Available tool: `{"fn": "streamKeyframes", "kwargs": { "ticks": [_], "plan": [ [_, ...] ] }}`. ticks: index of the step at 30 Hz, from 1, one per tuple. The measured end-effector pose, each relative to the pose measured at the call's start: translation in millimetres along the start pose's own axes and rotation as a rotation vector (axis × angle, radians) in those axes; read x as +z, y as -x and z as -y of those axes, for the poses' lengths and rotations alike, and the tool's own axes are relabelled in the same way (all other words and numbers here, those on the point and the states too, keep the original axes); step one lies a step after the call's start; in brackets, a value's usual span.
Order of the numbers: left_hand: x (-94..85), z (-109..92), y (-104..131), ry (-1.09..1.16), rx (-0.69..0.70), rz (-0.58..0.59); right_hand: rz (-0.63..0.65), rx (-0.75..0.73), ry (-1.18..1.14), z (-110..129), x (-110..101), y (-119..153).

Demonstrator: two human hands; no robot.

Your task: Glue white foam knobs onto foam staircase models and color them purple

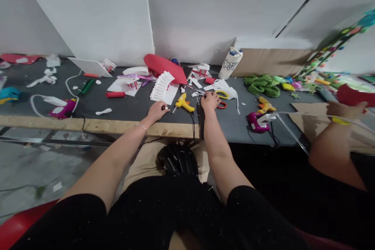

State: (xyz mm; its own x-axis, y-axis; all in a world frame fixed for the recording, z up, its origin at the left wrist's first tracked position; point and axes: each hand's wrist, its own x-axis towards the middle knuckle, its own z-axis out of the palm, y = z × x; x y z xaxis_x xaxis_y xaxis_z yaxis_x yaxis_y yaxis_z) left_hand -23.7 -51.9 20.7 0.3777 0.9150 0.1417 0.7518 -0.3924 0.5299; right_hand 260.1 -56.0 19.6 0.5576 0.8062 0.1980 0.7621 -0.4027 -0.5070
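My left hand (157, 111) is at the table's front edge with its fingers closed; a small white bit shows at the fingertips. My right hand (209, 102) lies over scissors with a yellow loop (222, 94) and a red loop (222, 105); whether the fingers grip them is unclear. Between my hands rests a yellow glue gun (184, 103), its cord hanging over the edge. Behind my left hand stands a curved row of white rolls (162, 86) on white card. Farther back lies a red sheet (164, 68).
A white bottle (230, 63) stands at the back. Green cord (263, 85), another glue gun (266, 105) and a purple power adapter (258, 122) lie to the right. Another person's hand (345, 110) holds a red piece at far right. A red roll (115, 94) lies left.
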Motion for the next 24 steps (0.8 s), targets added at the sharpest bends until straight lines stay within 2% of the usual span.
{"fn": "streamKeyframes", "kwargs": {
  "ticks": [7,16,20,24],
  "plan": [
    [3.0,3.0,-0.4,0.005,0.046,-0.006,-0.022,0.01,0.006,-2.6,3.5,-0.2],
    [9.7,5.0,0.3,0.058,-0.031,-0.051,-0.076,0.071,0.011,-3.1,1.4,-4.2],
    [10.5,6.8,-2.0,0.087,-0.053,-0.049,-0.08,0.126,0.037,-5.9,-13.5,-22.0],
    [9.9,9.6,-3.4,0.05,-0.047,-0.062,-0.062,0.145,0.094,-17.0,-40.7,-47.2]
  ]
}}
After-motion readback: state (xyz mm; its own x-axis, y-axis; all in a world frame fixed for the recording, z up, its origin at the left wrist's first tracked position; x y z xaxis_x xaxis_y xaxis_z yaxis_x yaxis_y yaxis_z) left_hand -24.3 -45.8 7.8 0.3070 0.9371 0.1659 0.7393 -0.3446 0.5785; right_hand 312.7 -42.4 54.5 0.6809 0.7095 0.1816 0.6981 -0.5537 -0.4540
